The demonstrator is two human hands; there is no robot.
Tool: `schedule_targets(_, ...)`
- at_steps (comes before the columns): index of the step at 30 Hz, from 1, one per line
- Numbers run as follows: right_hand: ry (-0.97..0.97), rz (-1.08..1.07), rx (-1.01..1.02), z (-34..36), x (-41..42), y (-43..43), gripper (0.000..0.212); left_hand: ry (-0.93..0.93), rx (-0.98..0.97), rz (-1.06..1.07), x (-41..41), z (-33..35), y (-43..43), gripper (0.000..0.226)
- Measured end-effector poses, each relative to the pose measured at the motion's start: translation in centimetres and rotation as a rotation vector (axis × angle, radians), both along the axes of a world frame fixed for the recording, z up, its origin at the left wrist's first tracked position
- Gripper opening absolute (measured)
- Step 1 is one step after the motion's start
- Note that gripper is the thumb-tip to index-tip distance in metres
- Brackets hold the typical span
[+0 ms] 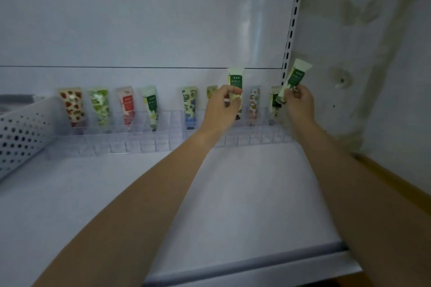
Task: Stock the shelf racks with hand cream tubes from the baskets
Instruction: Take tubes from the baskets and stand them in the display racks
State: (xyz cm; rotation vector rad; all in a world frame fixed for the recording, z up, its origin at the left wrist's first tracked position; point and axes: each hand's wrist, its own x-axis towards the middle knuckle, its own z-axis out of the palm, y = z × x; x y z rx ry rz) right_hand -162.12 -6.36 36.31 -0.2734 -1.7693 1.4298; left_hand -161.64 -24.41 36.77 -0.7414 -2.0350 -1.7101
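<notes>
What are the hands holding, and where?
Left grip holds a pale green-labelled plastic tube by its lower end; right grip holds a matching tilted tube likewise.

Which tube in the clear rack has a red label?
The pinkish hand cream tube third from the left in the clear plastic rack; only it carries a solid red label block.

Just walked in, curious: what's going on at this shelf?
A person is stocking hand cream tubes. The left hand holds a green-labelled tube upright at the clear rack; the right hand holds a second green-labelled tube, tilted, by the rack's right end. Other tubes already stand in its back row.
</notes>
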Motion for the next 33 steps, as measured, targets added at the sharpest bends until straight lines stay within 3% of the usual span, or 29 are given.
schedule_targets(11, -0.132, 0.02, 0.148, -2.4, -0.7, 1.2, 0.037, 0.006, -0.053, -0.011, 0.3, -1.6, 2.8, 0.011)
schedule_targets(17, -0.113, 0.045, 0.096, -2.4, -1.1, 1.3, 0.035, -0.037, -0.02, -0.013, 0.4, -1.7, 1.3, 0.01)
schedule_targets(23, -0.221, 0.07, 0.185, -3.3, -1.0, 1.4, 0.034, -0.078, -0.043, -0.01, 1.0, -2.1, 0.5, 0.007)
schedule_targets(30, -0.442, -0.154, 0.385, -3.8, -0.4, 1.4, 0.041, -0.078, -0.047, -0.017, 1.8, -2.1, 0.5, 0.006)
schedule_targets(33, -0.202, -0.3, 0.451, -2.2, 0.9, 0.6, 0.035, -0.107, -0.056, -0.03, 1.7, -2.2, 0.4, 0.005)
